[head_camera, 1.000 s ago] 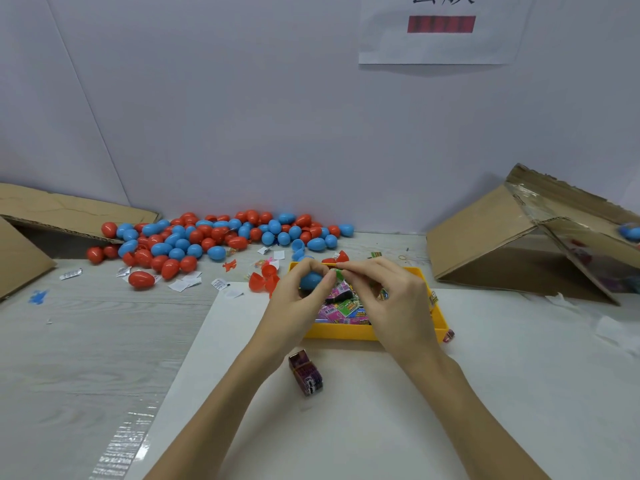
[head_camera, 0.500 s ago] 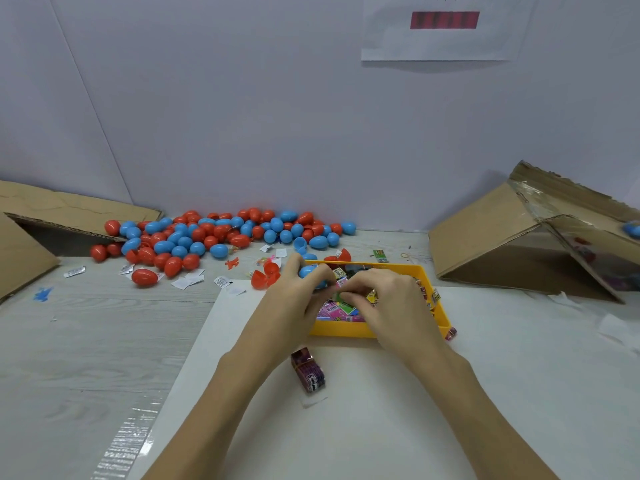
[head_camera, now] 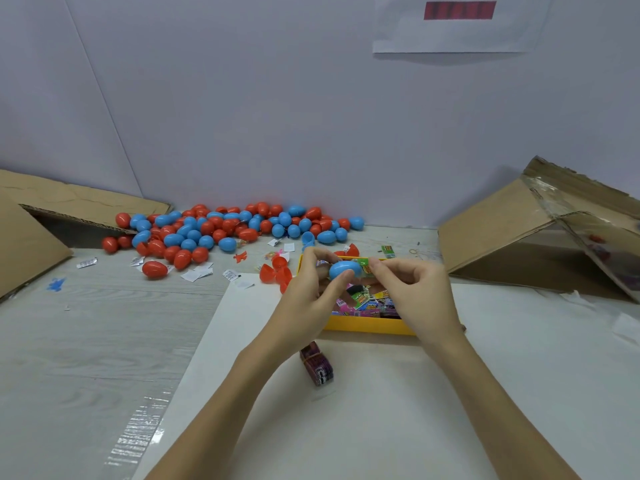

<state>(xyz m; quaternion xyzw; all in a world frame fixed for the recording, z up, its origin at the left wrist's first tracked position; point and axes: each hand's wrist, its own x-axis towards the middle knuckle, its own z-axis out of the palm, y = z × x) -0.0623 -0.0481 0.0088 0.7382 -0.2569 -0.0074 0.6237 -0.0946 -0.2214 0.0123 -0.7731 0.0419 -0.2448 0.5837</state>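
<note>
Glossy blue egg (head_camera: pixel 344 270) higher, beside packet (head_camera: pixel 364 268)

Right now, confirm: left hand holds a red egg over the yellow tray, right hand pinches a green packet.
Wrong: the head view shows the left hand holding a blue egg over the yellow tray; the right hand pinches the green packet.

Head-worn view, forward-down, near table (head_camera: pixel 86 341)

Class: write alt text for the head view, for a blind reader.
The left hand grips a blue egg over a yellow tray of packets, while the right hand pinches a green packet beside it. Red and blue eggs lie heaped behind.
</note>
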